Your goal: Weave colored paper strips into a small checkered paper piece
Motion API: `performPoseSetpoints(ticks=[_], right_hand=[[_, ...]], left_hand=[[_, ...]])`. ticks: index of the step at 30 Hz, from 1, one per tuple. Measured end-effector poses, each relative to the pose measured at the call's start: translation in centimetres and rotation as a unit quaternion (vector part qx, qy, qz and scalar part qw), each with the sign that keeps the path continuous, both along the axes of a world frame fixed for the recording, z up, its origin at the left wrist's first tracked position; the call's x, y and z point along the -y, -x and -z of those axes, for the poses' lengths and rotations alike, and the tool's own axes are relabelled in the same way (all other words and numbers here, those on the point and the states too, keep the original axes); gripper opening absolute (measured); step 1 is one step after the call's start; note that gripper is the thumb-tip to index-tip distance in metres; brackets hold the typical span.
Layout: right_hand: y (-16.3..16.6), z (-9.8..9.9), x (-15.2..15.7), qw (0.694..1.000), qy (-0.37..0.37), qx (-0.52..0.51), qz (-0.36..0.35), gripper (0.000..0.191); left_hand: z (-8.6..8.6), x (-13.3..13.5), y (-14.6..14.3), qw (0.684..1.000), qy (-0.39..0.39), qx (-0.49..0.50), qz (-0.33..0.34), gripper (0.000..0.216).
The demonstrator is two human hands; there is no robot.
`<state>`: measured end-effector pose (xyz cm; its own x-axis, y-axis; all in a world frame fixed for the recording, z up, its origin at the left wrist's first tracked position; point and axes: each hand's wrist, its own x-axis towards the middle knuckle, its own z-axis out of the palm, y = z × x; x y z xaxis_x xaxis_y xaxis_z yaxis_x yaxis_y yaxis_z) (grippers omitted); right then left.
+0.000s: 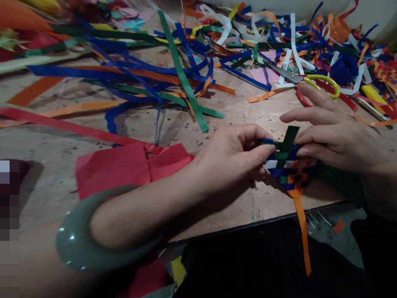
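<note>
worn wooden table (235, 111) spreads under you, littered with loose paper strips (186, 70) in blue, green, orange and white, thickest toward its far edge. no box, tray or bowl shows, so the strips lie bare on the wood.

you hold a small woven piece (290, 167) at the near edge of the table, between both hands. it is plaited from blue, green, orange and white strips. its long axis runs from the far side toward you: a green strip end sticks up and away at its top, and an orange strip tail (303, 231) hangs from its bottom corner down past the table edge.

your left hand (231, 155) is at the left of the woven piece, fingers curled and pinching its edge. your right hand (328, 132) lies over its right side, fingers stretched out flat and close together, pressing on the weave.

beyond the woven piece, just past your right hand, lie scissors (310, 80) with yellow and red handles. left of the woven piece sits a folded red paper (124, 165). a green bangle (77, 240) circles your left forearm.
</note>
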<state>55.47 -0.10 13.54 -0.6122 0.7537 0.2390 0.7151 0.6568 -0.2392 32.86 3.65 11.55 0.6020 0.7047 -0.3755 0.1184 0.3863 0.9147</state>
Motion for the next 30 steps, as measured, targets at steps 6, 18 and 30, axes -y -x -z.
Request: performPoseSetpoints(ticks=[6, 18, 30], right_hand=[[-0.1, 0.1, -0.1, 1.0, 0.004, -0.007, 0.002, 0.022], [0.0, 0.6, -0.1, 0.999, -0.019, 0.036, 0.012, 0.038], [1.0, 1.6, -0.3, 0.999, 0.016, 0.001, 0.044, 0.024]], left_hand=[[0.4, 0.0, 0.2, 0.999, -0.029, 0.014, 0.009, 0.013], [1.1, -0.1, 0.5, 0.998, -0.045, 0.032, 0.03, 0.013], [1.9, 0.3, 0.4, 0.998, -0.062, 0.005, 0.016, 0.011]])
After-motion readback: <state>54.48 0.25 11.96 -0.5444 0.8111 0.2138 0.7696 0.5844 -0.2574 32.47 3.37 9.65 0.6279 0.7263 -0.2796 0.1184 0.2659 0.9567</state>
